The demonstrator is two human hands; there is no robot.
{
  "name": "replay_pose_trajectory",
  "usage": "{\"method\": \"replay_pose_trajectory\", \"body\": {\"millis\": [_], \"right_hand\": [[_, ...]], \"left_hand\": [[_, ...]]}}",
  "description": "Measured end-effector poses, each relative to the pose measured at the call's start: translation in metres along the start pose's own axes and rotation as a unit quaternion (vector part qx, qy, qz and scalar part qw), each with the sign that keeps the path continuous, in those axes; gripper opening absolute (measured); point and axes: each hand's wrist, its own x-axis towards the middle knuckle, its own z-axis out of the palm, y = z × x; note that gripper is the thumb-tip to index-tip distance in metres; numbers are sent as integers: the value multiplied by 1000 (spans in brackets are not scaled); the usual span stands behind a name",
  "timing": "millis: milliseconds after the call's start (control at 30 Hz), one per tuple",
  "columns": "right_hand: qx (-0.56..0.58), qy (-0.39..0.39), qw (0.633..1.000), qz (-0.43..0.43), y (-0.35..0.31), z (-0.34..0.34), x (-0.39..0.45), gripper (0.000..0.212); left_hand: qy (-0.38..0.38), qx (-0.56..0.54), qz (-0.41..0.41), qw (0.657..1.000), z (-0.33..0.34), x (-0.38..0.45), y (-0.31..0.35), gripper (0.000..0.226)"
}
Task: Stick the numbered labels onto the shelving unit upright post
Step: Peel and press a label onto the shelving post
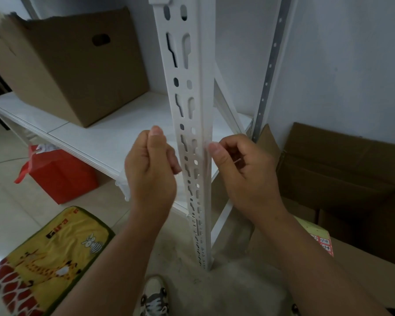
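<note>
Up close, both hands flank the upright post (198,124): left hand (151,169) loosely curled, right hand (242,169) grip unclear.

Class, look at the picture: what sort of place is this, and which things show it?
Probably a storeroom: a white metal shelving unit post, a cardboard box on the shelf, and more open boxes on the floor.

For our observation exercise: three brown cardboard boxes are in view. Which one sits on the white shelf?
The closed cardboard box at upper left, with the oval handle hole. It rests on the shelf; the open box and flat box at right sit lower, beside the post.
</note>
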Motion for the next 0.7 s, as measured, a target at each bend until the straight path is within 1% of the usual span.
{"method": "replay_pose_trajectory", "body": {"millis": [33,100,200,267,367,433,500,567,600,633,700], "right_hand": [[16,-1,1000,19,0,0,0,30],[49,-12,997,60,1,2,-1,24],[75,-36,993,85,3,4,-1,14],[89,-47,991,88,1,5,0,15],[124,-59,986,99,-3,5,0,17],[138,-59,983,108,-5,6,0,16],[153,-54,980,116,-6,7,0,15],[171,-48,976,125,-4,7,1,15],[176,-47,975,130,-4,6,1,15],[180,-46,973,134,-3,6,1,15],[184,-47,972,137,-3,6,1,14]], "left_hand": [[9,17,-20,1000,-2,5,-5,46],[-4,66,-66,996,-7,14,-16,53],[-67,173,-125,975,-12,28,-38,55],[-94,241,-146,955,-14,35,-54,51],[-100,296,-179,933,-14,44,-77,36],[-97,310,-189,927,-14,46,-83,24],[-84,346,-176,918,-15,50,-87,36],[-63,381,-154,909,-14,53,-90,43],[-66,382,-162,907,-13,53,-88,49],[-69,370,-157,913,-12,54,-92,44],[-86,322,-153,930,-8,51,-89,13]]}}
